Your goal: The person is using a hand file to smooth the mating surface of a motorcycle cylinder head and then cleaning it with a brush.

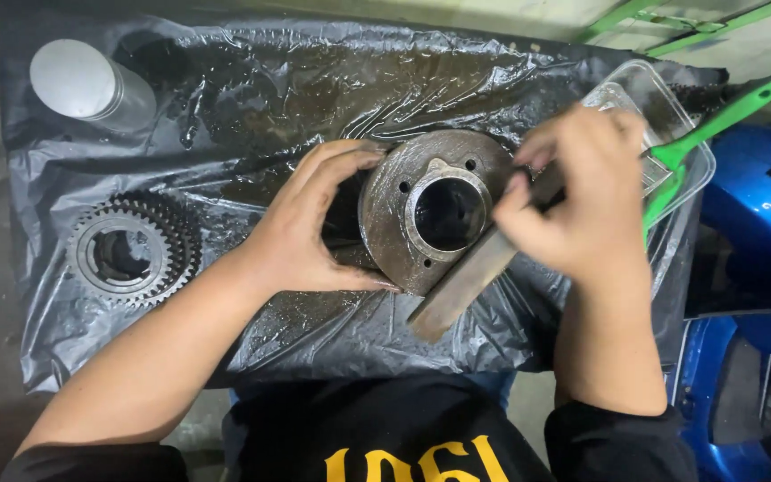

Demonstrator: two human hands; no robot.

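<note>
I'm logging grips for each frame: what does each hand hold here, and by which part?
The left hand grips the round metal flange by its left rim. The right hand holds a flat metal bar near its upper end.

Left hand (301, 223) gripping metal disc (421, 210), right hand (573, 201) holding flat bar (461, 286)

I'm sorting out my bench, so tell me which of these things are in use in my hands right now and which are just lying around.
In use:
left hand steadying the round metal flange
right hand holding the flat bar against it

Lying about:
gear
metal cylinder
clear plastic tray with a green-handled tool
black plastic sheet
</note>
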